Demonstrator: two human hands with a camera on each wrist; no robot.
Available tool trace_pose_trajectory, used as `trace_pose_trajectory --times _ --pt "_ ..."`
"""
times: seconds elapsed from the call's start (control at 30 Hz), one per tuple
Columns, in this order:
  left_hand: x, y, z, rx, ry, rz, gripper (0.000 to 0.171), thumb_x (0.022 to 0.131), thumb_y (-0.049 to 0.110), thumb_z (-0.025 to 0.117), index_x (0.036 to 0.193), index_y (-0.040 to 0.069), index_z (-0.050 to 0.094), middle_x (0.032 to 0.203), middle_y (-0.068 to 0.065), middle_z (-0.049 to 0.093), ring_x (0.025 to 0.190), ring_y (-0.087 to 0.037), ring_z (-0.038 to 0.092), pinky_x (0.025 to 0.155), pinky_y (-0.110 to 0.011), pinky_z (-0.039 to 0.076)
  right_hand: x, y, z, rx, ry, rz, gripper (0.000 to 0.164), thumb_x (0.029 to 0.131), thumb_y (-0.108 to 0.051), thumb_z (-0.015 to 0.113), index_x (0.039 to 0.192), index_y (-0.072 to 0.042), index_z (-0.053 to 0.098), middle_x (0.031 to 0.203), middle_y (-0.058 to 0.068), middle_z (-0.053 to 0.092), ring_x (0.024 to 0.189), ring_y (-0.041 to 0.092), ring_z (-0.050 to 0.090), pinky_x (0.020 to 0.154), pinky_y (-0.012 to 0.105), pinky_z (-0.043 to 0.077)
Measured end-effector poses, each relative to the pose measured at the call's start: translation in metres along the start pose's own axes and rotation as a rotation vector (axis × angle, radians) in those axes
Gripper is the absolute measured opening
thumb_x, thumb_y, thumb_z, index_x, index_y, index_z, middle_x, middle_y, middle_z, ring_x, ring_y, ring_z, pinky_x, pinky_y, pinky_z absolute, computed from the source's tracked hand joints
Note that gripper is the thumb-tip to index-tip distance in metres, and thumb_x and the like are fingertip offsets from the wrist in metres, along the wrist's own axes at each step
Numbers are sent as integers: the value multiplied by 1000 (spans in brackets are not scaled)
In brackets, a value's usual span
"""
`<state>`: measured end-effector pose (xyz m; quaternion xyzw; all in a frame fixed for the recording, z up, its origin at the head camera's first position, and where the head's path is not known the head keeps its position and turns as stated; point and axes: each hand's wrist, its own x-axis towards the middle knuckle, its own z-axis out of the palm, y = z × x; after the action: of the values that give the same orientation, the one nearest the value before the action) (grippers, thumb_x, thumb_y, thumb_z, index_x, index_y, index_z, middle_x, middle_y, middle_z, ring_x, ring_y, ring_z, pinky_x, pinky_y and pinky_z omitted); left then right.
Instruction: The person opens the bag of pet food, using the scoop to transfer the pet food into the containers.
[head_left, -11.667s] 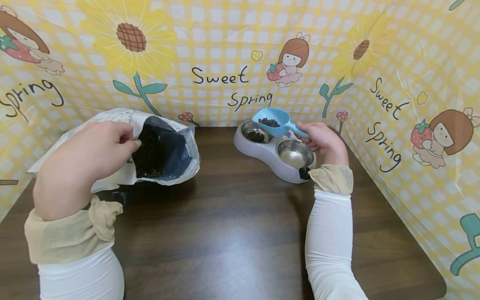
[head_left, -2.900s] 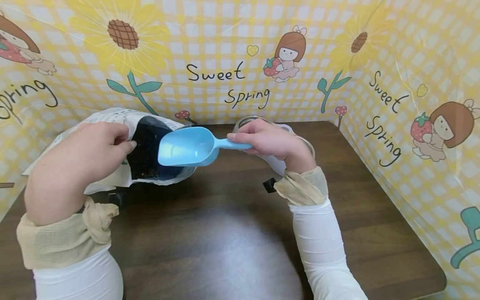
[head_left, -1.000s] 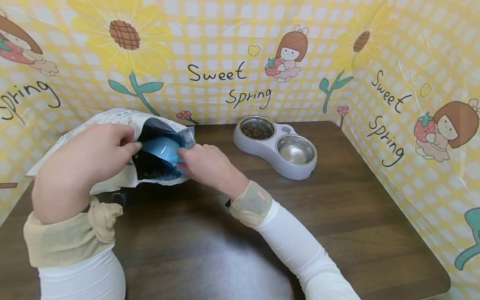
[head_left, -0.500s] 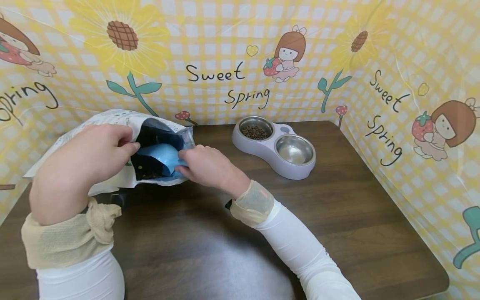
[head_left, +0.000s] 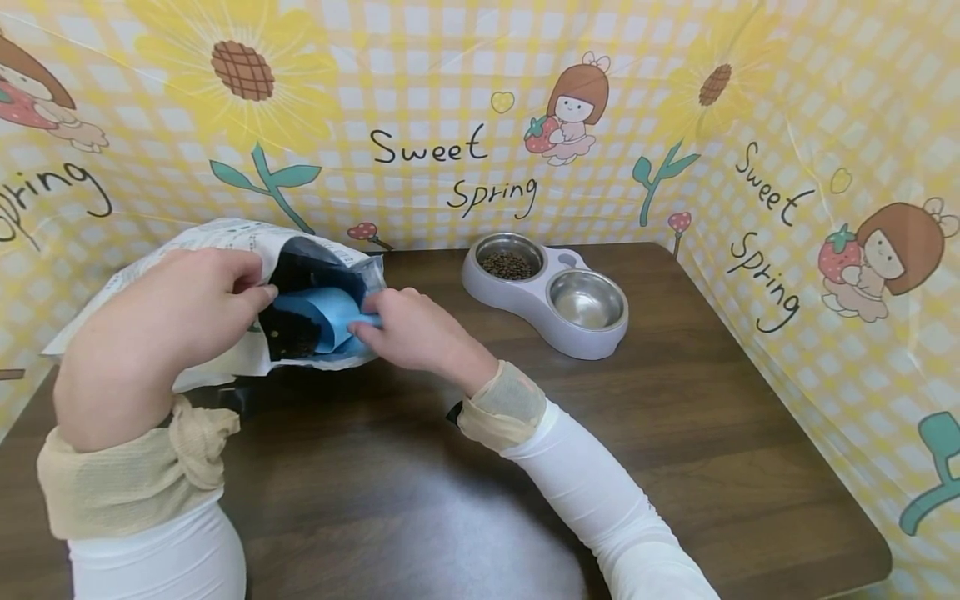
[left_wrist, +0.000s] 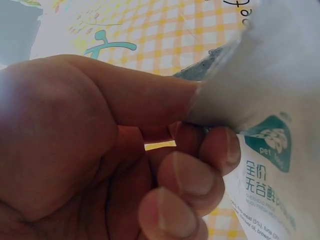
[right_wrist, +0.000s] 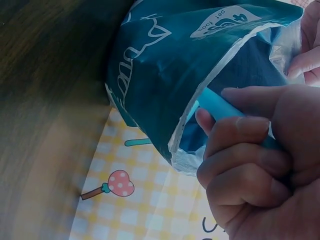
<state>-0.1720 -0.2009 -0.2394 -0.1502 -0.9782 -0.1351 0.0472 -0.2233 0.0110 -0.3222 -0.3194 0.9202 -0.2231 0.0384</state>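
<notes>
We now have the light-blue scoop (head_left: 335, 312) inside the pet food bag (right_wrist: 165, 60), no longer hanging empty outside its mouth; we judge this to mean scooping is under way. Our right hand (head_left: 420, 333) reaches leftward, fingers curled round the handle (right_wrist: 220, 106), while our left hand (head_left: 168, 321) bends at the wrist, thumb and fingers pinching the bag's rim (left_wrist: 227, 65)

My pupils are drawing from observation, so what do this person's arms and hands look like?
The left hand and right hand are bare. White, slightly wrinkled sleeves cover the forearms. Each wrist wears a beige fabric wrap; the left one bulges in a knot. A small black piece shows at the right wrap's edge.
</notes>
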Motion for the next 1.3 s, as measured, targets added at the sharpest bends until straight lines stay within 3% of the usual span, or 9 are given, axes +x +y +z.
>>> trace_pose_trajectory --times 0.47,0.67,1.3 --pt "1 1 0 -1 -19 -6 30 96 17 58 69 8 48 59 -6 43 58 -23 44 54 -34 31 1 2 3 24 -12 10 26 100 -35 56 86 -15 63 63 -2 50 51 8 49 47 20 37" --pt "1 1 0 1 -31 -9 30 96 17 58 69 8 48 59 -6 42 57 -22 44 54 -34 31 1 3 2 70 -16 11 30 100 -34 56 78 -14 60 61 -2 47 50 9 47 47 20 35" --pt "2 1 1 -10 -27 -9 30 96 16 58 69 8 48 59 -5 43 56 -22 43 53 -34 31 2 3 3 146 -20 108 40 101 -37 55 68 -13 52 56 -3 44 45 10 43 42 19 31"
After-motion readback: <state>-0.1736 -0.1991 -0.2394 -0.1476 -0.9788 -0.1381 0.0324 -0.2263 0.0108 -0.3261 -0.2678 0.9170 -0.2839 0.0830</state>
